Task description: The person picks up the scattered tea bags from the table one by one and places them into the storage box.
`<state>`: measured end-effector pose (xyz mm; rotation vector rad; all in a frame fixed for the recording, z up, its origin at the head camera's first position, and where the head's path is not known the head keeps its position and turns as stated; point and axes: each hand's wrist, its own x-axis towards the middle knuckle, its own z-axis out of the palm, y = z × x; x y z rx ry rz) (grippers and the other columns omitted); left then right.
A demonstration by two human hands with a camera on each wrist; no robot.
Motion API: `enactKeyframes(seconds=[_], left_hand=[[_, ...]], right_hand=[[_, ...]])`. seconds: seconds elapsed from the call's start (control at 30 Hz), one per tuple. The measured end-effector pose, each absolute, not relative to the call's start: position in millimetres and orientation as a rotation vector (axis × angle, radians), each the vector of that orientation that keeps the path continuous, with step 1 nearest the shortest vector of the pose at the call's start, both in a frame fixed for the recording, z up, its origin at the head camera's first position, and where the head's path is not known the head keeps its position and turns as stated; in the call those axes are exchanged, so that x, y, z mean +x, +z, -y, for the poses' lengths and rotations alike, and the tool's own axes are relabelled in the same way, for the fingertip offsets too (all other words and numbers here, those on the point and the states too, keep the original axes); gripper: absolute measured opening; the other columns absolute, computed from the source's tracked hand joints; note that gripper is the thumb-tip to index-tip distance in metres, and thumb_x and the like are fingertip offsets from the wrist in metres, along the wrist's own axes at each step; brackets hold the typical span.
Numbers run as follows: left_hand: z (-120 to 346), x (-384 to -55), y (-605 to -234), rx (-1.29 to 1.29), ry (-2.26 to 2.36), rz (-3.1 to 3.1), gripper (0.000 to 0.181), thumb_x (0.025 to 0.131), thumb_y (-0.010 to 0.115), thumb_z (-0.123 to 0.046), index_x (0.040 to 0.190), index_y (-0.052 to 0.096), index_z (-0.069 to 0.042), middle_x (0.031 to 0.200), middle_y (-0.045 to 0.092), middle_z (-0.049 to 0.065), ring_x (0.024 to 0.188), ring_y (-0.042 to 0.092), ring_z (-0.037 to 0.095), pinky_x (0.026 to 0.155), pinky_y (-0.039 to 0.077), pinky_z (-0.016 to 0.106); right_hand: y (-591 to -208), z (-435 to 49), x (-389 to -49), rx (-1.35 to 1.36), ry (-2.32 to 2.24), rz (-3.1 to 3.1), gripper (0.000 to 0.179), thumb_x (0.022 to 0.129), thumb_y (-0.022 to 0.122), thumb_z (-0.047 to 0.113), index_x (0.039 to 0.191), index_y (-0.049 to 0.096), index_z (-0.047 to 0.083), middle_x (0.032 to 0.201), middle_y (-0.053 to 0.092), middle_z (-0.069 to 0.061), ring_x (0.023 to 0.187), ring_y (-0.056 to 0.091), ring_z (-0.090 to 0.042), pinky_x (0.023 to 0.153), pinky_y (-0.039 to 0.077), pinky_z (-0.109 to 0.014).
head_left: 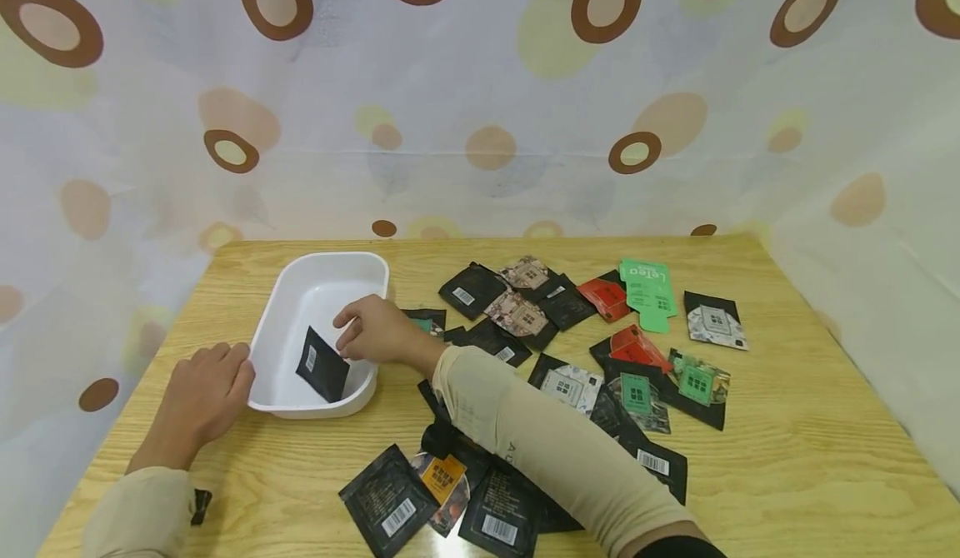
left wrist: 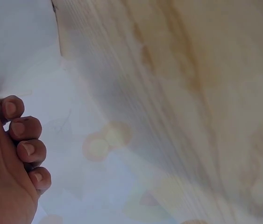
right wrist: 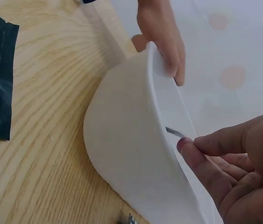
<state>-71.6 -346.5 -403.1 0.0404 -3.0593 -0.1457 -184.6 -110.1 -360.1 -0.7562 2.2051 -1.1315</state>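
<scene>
A white plastic tub [head_left: 311, 412] stands on the left of the table. My left hand [head_left: 206, 391] holds its left rim, fingers curled at the edge in the left wrist view. My right hand [head_left: 378, 331] is over the tub's right side. Between its thumb and index finger it pinches the edge of a black tea sachet [head_left: 322, 366] with a white barcode label, tilted inside the tub. The right wrist view shows only a thin strip of that sachet [right wrist: 174, 132] above the rim; the tub wall hides the rest.
Several tea sachets lie scattered right of the tub, black with white, red [head_left: 606, 297] or green [head_left: 696, 383] labels. A flat green LeTea card [head_left: 649, 291] lies among them. More black sachets [head_left: 390, 500] lie at the front, partly under my right forearm. A patterned curtain [head_left: 487, 191] hangs behind.
</scene>
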Motion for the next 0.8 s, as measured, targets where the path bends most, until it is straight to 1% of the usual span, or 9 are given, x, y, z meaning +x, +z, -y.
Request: enactKeyframes(seconds=[0.17, 0.3, 0.4, 0.5, 0.6, 0.67, 0.8], left_hand=[[347, -73, -405, 0.040, -0.173, 3.073, 0.027, 0.101, 0.031, -0.021, 0.085, 0.047, -0.007, 0.078, 0.049, 0.008, 0.075, 0.049, 0.029, 0.064, 0.035, 0.043], [351, -72, -405, 0.042, -0.239, 3.086, 0.028, 0.102, 0.029, -0.020, 0.082, 0.045, -0.009, 0.075, 0.048, 0.007, 0.075, 0.050, 0.029, 0.064, 0.033, 0.042], [351, -71, -404, 0.058, -0.274, 3.094, 0.030, 0.103, 0.027, -0.020, 0.081, 0.044, -0.010, 0.075, 0.048, 0.006, 0.077, 0.052, 0.030, 0.065, 0.033, 0.043], [349, -71, -405, 0.073, -0.266, 3.109, 0.032, 0.103, 0.027, -0.021, 0.082, 0.047, -0.008, 0.077, 0.051, 0.008, 0.078, 0.053, 0.032, 0.066, 0.036, 0.046], [347, -70, -405, 0.108, -0.239, 3.112, 0.033, 0.103, 0.027, -0.022, 0.082, 0.048, -0.007, 0.077, 0.052, 0.009, 0.079, 0.054, 0.034, 0.070, 0.036, 0.049], [346, -69, -404, 0.127, -0.223, 3.101, 0.033, 0.103, 0.027, -0.023, 0.082, 0.048, -0.007, 0.076, 0.051, 0.009, 0.079, 0.053, 0.033, 0.072, 0.033, 0.050], [343, -70, -403, 0.134, -0.211, 3.076, 0.032, 0.103, 0.027, -0.023, 0.081, 0.046, -0.008, 0.075, 0.048, 0.007, 0.079, 0.051, 0.031, 0.074, 0.030, 0.050]], right_hand=[[-359, 106, -178, -0.823, -1.049, -2.210, 0.037, 0.092, 0.064, 0.002, 0.129, 0.062, 0.003, 0.113, 0.073, -0.010, 0.101, 0.072, -0.015, 0.080, 0.055, -0.018], [-356, 96, -170, -0.968, -0.976, -2.219, 0.042, 0.092, 0.066, 0.003, 0.133, 0.060, 0.004, 0.129, 0.067, -0.009, 0.117, 0.066, -0.017, 0.096, 0.051, -0.018], [-353, 86, -161, -1.095, -0.876, -2.245, 0.045, 0.092, 0.069, 0.009, 0.136, 0.059, 0.008, 0.137, 0.063, -0.004, 0.126, 0.061, -0.015, 0.103, 0.047, -0.019], [-351, 74, -152, -1.210, -0.806, -2.257, 0.045, 0.091, 0.071, 0.012, 0.134, 0.061, 0.011, 0.137, 0.064, -0.001, 0.126, 0.061, -0.014, 0.104, 0.046, -0.020], [-352, 60, -145, -1.297, -0.751, -2.240, 0.044, 0.091, 0.071, 0.013, 0.134, 0.061, 0.012, 0.137, 0.064, 0.000, 0.126, 0.061, -0.015, 0.104, 0.046, -0.022], [-354, 51, -142, -1.341, -0.725, -2.231, 0.044, 0.091, 0.071, 0.013, 0.134, 0.061, 0.012, 0.138, 0.063, -0.002, 0.130, 0.059, -0.017, 0.108, 0.044, -0.025], [-362, 39, -136, -1.466, -0.640, -2.266, 0.042, 0.090, 0.072, 0.015, 0.132, 0.063, 0.015, 0.137, 0.063, -0.001, 0.132, 0.056, -0.016, 0.112, 0.042, -0.028]])
